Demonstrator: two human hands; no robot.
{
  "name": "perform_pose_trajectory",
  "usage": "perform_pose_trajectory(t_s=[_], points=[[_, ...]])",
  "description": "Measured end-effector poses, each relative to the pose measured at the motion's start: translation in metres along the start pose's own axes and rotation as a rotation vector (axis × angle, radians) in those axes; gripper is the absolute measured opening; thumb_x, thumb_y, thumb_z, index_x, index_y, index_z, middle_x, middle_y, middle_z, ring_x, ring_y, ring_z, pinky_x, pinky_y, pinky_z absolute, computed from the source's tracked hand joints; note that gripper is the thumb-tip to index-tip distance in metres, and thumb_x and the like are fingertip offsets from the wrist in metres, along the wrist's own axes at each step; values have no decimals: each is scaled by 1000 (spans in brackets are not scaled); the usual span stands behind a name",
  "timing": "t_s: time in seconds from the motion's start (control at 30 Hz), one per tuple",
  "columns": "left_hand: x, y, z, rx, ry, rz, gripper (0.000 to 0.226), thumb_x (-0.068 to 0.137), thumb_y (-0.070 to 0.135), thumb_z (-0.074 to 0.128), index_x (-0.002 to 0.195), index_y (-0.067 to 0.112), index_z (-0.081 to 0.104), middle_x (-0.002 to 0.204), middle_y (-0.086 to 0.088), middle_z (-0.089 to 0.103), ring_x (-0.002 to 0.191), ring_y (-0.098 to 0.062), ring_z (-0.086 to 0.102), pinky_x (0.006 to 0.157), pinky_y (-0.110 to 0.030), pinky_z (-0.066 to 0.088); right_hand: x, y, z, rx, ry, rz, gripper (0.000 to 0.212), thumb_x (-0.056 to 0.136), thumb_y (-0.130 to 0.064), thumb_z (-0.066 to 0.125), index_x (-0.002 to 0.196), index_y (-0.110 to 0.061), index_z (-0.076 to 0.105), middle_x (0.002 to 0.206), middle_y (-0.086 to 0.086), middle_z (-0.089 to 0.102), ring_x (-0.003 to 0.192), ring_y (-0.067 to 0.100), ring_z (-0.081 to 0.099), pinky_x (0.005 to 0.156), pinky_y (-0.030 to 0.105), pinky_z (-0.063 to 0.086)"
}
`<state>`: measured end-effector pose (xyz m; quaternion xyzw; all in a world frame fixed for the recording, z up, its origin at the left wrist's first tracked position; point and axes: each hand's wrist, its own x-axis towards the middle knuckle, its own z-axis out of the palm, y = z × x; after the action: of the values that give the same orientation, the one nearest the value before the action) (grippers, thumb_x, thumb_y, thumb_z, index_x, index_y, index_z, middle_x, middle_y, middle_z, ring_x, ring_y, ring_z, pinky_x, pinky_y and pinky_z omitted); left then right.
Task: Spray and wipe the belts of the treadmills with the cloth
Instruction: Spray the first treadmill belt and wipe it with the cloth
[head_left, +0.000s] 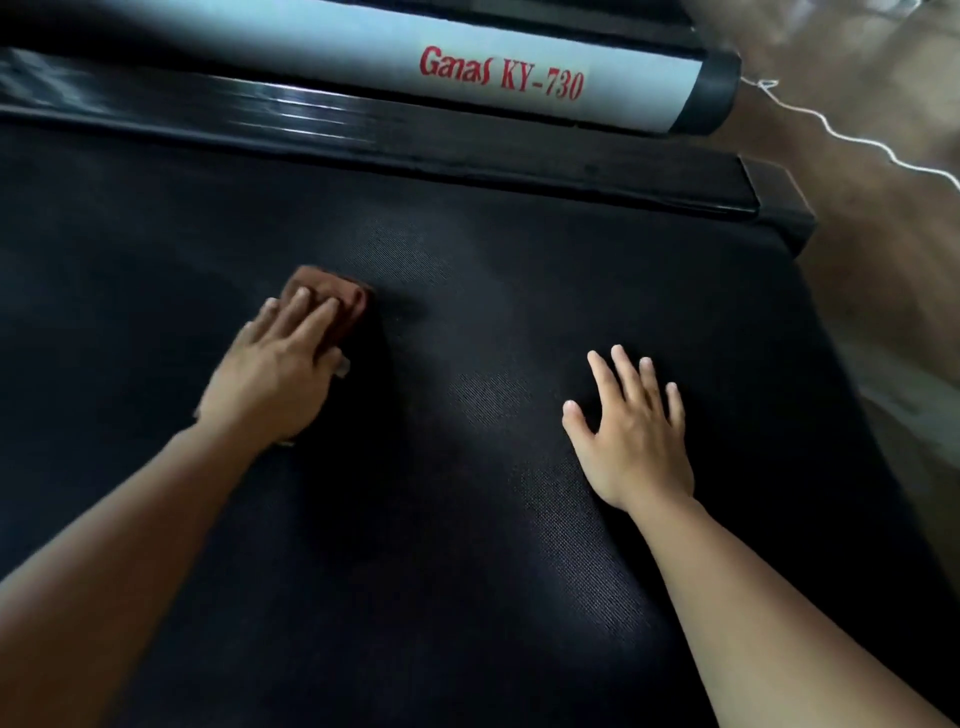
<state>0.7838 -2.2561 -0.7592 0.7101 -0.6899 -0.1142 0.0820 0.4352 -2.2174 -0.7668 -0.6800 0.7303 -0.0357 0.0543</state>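
Observation:
A black textured treadmill belt fills most of the head view. My left hand presses a folded brown cloth flat onto the belt at centre left; the cloth shows past my fingertips. My right hand lies flat on the belt at centre right, fingers spread, holding nothing. No spray bottle is in view.
A black side rail runs along the belt's far edge. Beyond it lies a grey frame tube with red lettering and a black end cap. Brown floor and a thin white string are at the right.

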Motion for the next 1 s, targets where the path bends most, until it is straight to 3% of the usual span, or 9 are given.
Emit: perform_pose_trajectory(t_s=[0.1,0.23,0.4,0.57,0.73,0.9,1.0], points=[[47,-16,-5,5,28,-130,59,104,38,38,159,26,21,168,-7,10,154,-34,7,125,-44,10,1,0,2,-4,5,1,73,93,-63,22,158,-30,12,167,-5,3,153,20,-4,123,48,0],[101,22,-1,11,19,-177,63,102,40,38,160,25,17,168,-12,8,153,-40,8,124,-46,13,2,0,1,-5,4,3,71,95,-61,24,158,-32,11,167,-6,1,153,18,-6,123,46,-2],[127,107,16,4,-11,27,64,100,41,41,159,28,19,168,-9,9,154,-37,8,124,-43,13,-1,0,-2,15,-15,-6,71,95,-62,22,158,-33,8,166,-8,-3,152,16,-10,123,44,-6],[65,158,35,-54,-85,341,60,101,39,43,157,36,23,168,0,11,155,-30,6,125,-42,13,0,-1,-4,12,-27,10,71,94,-62,25,158,-34,10,166,-8,-1,153,15,-8,123,44,-4],[-2,108,31,-32,-58,309,59,103,42,41,158,41,17,167,11,3,155,-18,0,125,-37,3,0,-2,-2,10,-3,10,75,90,-66,19,157,-34,14,166,-7,3,153,17,-3,124,45,-2],[3,23,11,-49,21,90,59,100,33,52,155,34,32,166,1,19,153,-29,16,124,-43,15,1,-1,0,0,8,6,82,83,-69,7,157,-34,13,166,-7,3,153,18,-2,124,45,-2],[39,-2,1,-39,46,-7,59,102,30,50,157,30,29,167,-3,18,154,-31,14,125,-40,11,1,-1,1,1,23,5,81,84,-69,9,157,-33,14,166,-7,5,153,18,-1,124,46,-1]])
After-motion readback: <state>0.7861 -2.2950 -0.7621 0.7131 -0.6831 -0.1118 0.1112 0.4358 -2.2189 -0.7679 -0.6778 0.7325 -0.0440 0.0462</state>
